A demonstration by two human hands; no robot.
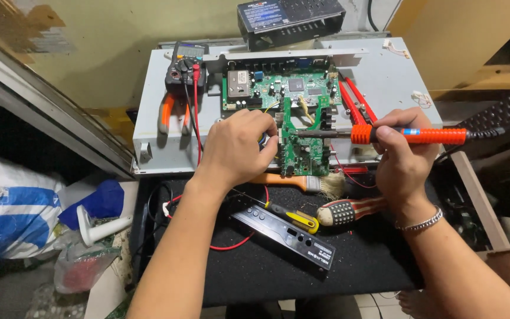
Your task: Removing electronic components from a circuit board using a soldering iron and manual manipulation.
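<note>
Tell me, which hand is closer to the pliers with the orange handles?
Left. The left hand sits just right of the orange-handled pliers; the right hand, holding the soldering iron, is far across the green circuit board.

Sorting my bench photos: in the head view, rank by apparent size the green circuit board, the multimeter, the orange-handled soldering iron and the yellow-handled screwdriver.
1. Green circuit board, clearly largest.
2. Orange-handled soldering iron, held in the right hand.
3 and 4. Multimeter and yellow-handled screwdriver: too alike to rank, since the screwdriver lies nearer the camera.
</note>
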